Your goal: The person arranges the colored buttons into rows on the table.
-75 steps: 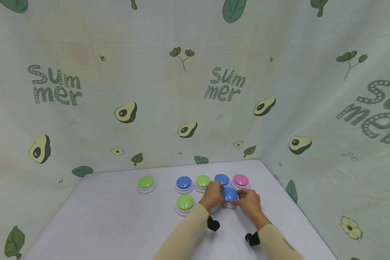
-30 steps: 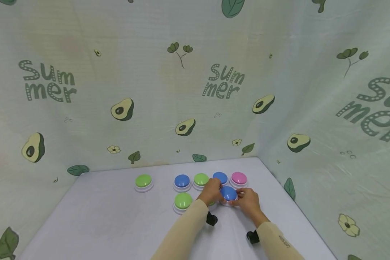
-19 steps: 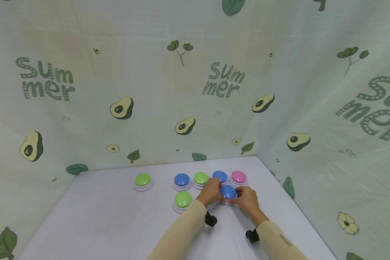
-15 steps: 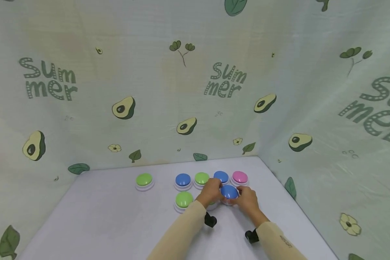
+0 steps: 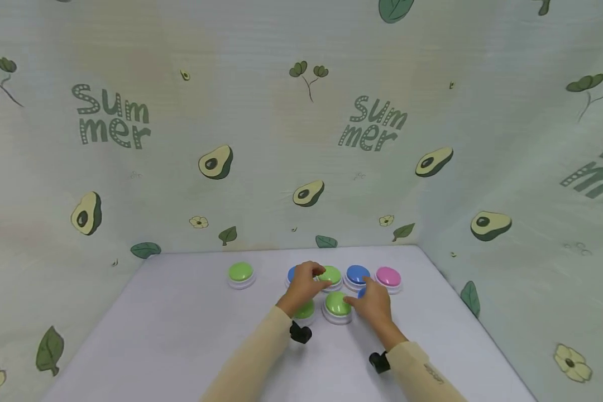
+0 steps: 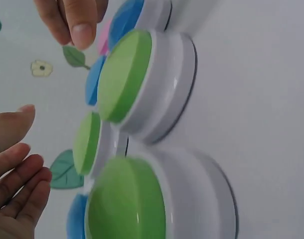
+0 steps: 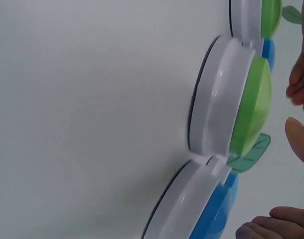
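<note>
Both hands hover empty over a cluster of round push buttons with white bases. My left hand (image 5: 301,287), its fingers loosely bent, is raised above the front-left green button (image 5: 304,310) and partly covers the back-left blue button (image 5: 291,274). Thumb and fingers of my right hand (image 5: 374,304) are spread apart; it mostly hides the front-right blue button (image 5: 362,292) in the head view. Between the hands sits the front-middle green button (image 5: 338,305), and the right wrist view shows this green button (image 7: 251,107) beside the blue button (image 7: 212,214).
Behind are a green button (image 5: 330,275), a blue button (image 5: 358,274) and a pink button (image 5: 388,277). Another green button (image 5: 240,272) stands apart to the left. The white table (image 5: 181,329) meets a patterned cloth (image 5: 261,167) at the back and right.
Both hands have let go of the front-right blue button and risen off it, moving left and apart. The front-middle green button, covered before, now shows. The head view has turned slightly left.
</note>
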`<state>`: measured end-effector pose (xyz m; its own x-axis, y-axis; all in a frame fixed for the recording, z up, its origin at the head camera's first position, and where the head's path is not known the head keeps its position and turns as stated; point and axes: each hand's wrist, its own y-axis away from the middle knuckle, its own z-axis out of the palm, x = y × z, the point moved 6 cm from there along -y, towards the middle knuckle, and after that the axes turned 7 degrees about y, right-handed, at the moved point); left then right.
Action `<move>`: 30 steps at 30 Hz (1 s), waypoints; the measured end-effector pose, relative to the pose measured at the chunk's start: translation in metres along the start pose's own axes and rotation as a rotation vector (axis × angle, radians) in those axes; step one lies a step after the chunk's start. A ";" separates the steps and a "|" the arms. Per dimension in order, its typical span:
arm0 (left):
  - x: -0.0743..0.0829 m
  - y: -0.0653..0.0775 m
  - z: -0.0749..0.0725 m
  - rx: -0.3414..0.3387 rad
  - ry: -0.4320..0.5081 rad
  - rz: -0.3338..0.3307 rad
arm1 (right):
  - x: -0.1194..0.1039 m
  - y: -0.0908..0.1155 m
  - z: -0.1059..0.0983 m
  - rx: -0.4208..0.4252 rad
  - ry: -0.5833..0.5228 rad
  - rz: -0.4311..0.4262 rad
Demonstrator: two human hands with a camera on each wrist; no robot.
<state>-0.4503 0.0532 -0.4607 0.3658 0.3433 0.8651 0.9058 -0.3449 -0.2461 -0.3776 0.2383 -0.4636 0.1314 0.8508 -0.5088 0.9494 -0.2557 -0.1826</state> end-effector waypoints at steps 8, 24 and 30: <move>-0.055 0.014 -0.084 0.211 -0.081 -0.065 | -0.042 0.000 0.027 -0.055 -0.044 -0.042; -0.144 0.034 -0.182 0.287 -0.123 -0.281 | -0.100 0.003 0.064 -0.106 -0.068 -0.127; -0.154 0.033 -0.184 0.273 -0.131 -0.237 | -0.129 0.004 0.074 -0.140 -0.098 -0.184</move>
<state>-0.5157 -0.1719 -0.5220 0.1480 0.5008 0.8528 0.9856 -0.0038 -0.1688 -0.4113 0.0939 -0.4612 -0.0694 0.8270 -0.5580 0.9859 -0.0287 -0.1651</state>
